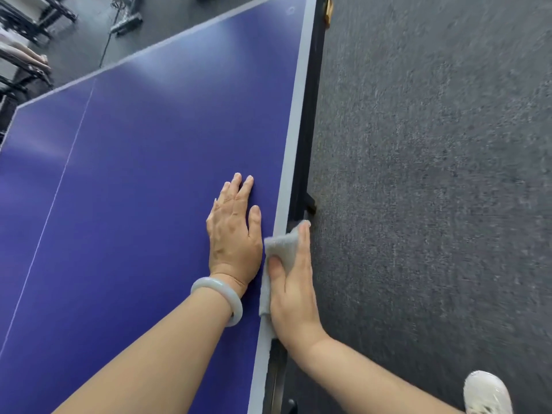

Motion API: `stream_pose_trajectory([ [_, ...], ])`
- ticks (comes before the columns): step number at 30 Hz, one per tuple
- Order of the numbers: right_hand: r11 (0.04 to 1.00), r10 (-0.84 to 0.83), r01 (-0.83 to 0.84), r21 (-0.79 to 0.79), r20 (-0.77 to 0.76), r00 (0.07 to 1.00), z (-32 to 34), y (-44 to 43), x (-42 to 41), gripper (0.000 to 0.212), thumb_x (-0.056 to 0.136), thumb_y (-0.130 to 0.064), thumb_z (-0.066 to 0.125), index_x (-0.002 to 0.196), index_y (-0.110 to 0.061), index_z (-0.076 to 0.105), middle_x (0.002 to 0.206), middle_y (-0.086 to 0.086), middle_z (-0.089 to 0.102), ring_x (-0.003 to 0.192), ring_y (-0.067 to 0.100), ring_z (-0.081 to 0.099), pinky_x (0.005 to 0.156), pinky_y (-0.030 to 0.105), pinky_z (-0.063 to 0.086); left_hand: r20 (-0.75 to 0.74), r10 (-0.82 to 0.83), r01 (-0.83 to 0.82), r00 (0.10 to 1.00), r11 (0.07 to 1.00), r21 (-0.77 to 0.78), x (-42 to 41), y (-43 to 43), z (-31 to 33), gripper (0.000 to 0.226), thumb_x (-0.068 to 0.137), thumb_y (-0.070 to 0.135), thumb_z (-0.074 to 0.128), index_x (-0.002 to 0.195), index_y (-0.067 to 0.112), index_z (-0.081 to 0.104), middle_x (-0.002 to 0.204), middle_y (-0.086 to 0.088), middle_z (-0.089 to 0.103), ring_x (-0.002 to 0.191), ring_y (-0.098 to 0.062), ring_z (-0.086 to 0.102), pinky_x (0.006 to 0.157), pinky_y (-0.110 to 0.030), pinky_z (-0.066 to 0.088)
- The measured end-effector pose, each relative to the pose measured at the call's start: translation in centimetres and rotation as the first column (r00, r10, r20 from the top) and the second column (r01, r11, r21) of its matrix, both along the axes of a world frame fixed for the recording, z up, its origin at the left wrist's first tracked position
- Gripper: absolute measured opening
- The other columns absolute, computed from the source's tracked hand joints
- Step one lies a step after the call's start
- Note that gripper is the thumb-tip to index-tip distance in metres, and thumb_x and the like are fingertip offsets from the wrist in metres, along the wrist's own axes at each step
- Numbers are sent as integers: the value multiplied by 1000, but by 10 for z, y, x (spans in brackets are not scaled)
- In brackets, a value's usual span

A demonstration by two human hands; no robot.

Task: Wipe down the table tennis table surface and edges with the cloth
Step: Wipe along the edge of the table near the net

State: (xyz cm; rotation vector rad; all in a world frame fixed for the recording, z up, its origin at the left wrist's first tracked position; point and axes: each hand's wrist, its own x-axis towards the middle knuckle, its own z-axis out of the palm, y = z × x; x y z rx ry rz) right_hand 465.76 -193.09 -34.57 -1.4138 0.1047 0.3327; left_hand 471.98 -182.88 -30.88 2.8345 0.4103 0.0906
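The blue table tennis table (134, 174) fills the left and middle of the view, with a white line along its right edge (294, 130). My left hand (234, 231) rests flat on the blue surface beside that edge, fingers straight, a pale bangle on the wrist. My right hand (294, 288) holds a grey cloth (282, 245) wrapped over the table's right edge, thumb on top pressing the cloth, fingers down along the side.
Dark grey carpet (433, 174) covers the floor to the right. A white shoe (487, 392) shows at the bottom right. The table's dark frame and a leg bracket (310, 201) run under the edge. Black metal frames (27, 22) stand at the top left.
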Motion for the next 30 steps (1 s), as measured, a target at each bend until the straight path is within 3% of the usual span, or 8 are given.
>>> stream_pose_trajectory([
  [3,994,-49,46,-104,-20,999,9,8,74,76,102,-35,46,157,-12,0,166,3,-1,152,8,-3,124,29,2,-1,0,0,1000,1000,1,1,0,0,50,103,23,39,153,26,33,161,9,23,150,-9,14,122,-42,12],
  [7,989,-82,71,-130,-77,994,13,7,161,74,103,-35,45,158,-7,4,166,7,5,153,16,4,124,37,10,-6,3,-3,1000,1000,12,1,-1,0,50,103,22,40,153,26,32,162,8,23,150,-10,13,121,-44,13],
  [11,988,-143,134,-83,-124,982,17,11,104,72,102,-41,45,158,-13,11,165,1,14,151,11,12,123,36,15,-29,7,-6,1000,1000,28,0,-3,2,51,103,23,39,153,25,30,162,7,21,151,-12,11,122,-44,11],
  [15,994,-98,88,-71,-159,982,18,8,29,76,97,-52,42,158,-19,9,165,-5,13,150,4,12,123,34,16,-57,6,-3,998,998,64,2,-4,0,51,103,23,39,154,22,30,163,3,20,151,-16,12,123,-42,8],
  [19,985,-129,102,-138,-203,971,11,15,97,70,100,-44,46,156,-12,19,161,5,26,148,17,25,121,39,23,-83,2,7,997,995,104,-1,-4,-1,53,103,25,34,155,22,25,164,3,15,151,-15,7,123,-38,4],
  [24,974,-189,163,-160,-168,968,10,14,189,53,100,-45,47,142,-15,41,139,6,52,127,22,50,109,44,39,-96,-9,20,995,993,116,-1,-5,-2,52,104,27,26,156,24,22,164,4,13,152,-15,6,123,-39,4],
  [30,973,-188,161,-162,-164,968,14,16,81,69,98,-47,49,154,-16,25,157,2,33,145,14,30,119,40,27,-115,-17,37,993,985,168,-1,-6,1,63,95,38,10,155,21,24,164,1,16,151,-18,11,123,-43,11],
])
